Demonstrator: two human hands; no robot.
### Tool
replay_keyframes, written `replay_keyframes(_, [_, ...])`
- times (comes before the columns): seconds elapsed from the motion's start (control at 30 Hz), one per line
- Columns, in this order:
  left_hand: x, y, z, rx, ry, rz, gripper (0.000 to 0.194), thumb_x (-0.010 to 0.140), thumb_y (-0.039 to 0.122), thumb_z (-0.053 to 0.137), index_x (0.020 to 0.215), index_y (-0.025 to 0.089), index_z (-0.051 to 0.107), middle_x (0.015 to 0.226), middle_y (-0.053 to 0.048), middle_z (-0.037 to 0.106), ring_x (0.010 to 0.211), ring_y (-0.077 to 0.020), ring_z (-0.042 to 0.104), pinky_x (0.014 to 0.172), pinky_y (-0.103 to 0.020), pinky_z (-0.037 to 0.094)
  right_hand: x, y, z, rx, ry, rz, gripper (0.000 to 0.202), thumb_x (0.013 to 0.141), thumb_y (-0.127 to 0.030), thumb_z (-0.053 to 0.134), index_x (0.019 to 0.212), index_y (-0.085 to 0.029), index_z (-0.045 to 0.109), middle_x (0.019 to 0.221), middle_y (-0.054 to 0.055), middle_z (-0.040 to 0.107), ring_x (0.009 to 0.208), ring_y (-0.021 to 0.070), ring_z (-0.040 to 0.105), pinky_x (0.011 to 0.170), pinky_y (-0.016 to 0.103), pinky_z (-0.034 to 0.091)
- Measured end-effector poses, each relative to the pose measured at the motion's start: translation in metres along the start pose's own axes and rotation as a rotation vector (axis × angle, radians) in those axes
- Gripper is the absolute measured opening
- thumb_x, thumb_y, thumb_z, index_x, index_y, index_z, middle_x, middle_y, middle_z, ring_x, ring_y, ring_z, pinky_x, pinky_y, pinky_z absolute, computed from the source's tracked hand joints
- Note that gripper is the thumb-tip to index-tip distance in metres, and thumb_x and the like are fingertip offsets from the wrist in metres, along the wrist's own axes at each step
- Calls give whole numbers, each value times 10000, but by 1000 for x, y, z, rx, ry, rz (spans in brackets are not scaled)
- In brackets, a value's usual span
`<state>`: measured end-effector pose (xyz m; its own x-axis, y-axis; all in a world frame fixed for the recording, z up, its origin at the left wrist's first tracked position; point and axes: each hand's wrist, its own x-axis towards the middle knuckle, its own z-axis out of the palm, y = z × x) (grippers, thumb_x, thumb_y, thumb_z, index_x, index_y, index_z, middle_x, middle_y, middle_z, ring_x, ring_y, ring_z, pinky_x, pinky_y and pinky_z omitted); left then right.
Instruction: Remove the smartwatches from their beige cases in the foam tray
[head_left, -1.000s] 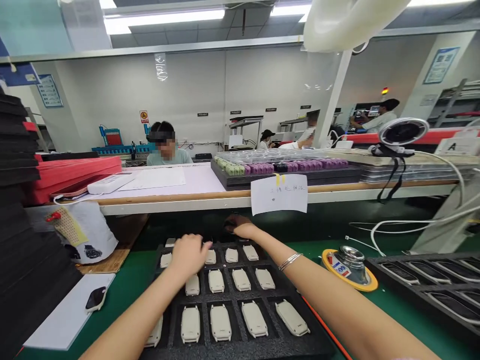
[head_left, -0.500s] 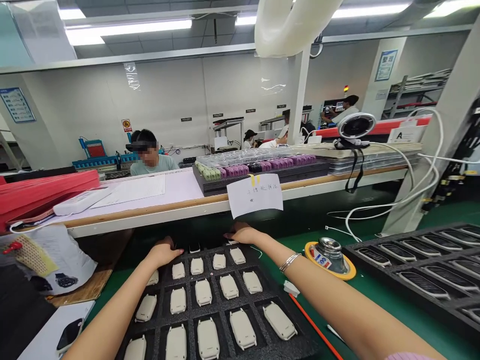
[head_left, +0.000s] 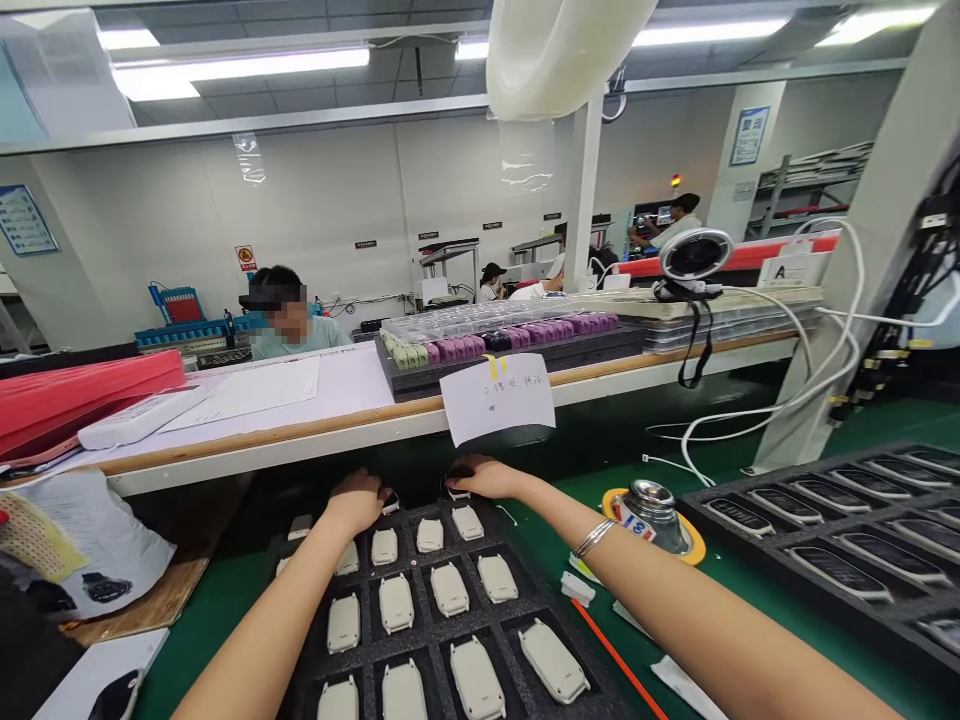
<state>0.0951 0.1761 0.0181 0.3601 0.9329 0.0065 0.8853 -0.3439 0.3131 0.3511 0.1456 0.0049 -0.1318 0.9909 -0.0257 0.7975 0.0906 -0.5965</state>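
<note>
A black foam tray [head_left: 536, 590] lies before me, with beige watch cases [head_left: 450, 588] lying in its compartments in rows. At its far edge my left hand [head_left: 361, 500] is closed, its fingertips at a beige case [head_left: 390, 502] in the back row. My right hand [head_left: 480, 476] reaches to the same row further right, its fingers bent down and closed on another case [head_left: 459, 490]. Both sets of fingertips are partly hidden, and the shelf's shadow darkens that end of the tray. My left forearm covers part of the tray's left column.
A shelf [head_left: 337, 425] with a hanging paper note [head_left: 499, 398] overhangs the tray's far end. On the right are a glass bottle [head_left: 651, 515] in a yellow ring, a red stick [head_left: 619, 660], white cables and another black tray [head_left: 810, 530]. A co-worker [head_left: 289, 320] sits beyond the shelf.
My left hand has moved right along the back row to a case there. My right hand stays at about the same back-row case. The view has shifted slightly.
</note>
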Motion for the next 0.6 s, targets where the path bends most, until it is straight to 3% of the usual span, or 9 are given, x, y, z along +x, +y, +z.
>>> replay_keyframes(0.2, [-6,-4,-9,-24,-35,62,319,936,375,588,1177,167,610,1203,-90,632,1039,-228,632,891,-448,536,-11,-10,9,114,138,-9,306,959,-320,601,1230,-179,591,1259,91,609,1058,230,635,888,441,548])
replay_keyframes(0.33, [-20,-3,-17,-108,24,67,330,918,418,599,1109,152,633,1099,-77,673,985,-223,650,887,-439,523,-25,-29,13,258,230,-14,310,956,-318,607,1229,-173,591,1256,91,610,1062,234,634,888,446,546])
replay_keyframes(0.4, [-29,2,-21,-165,87,79,330,828,425,677,1029,163,672,1011,-87,710,984,-267,654,904,-417,499,-35,-41,16,350,266,-11,306,956,-320,605,1227,-177,593,1260,91,608,1066,234,632,893,446,544])
replay_keyframes(0.5, [-53,15,-25,-295,197,88,373,721,504,698,921,189,704,967,-97,732,996,-334,654,900,-395,486,-58,-60,24,522,274,-27,299,955,-321,608,1213,-169,597,1229,87,622,1039,226,641,875,437,551])
replay_keyframes(0.6, [-95,31,-17,-485,269,65,513,740,635,585,992,196,673,982,-91,733,935,-305,674,846,-390,528,-91,-74,38,733,228,-90,269,953,-323,615,1157,-148,616,1111,68,663,923,192,671,796,386,574])
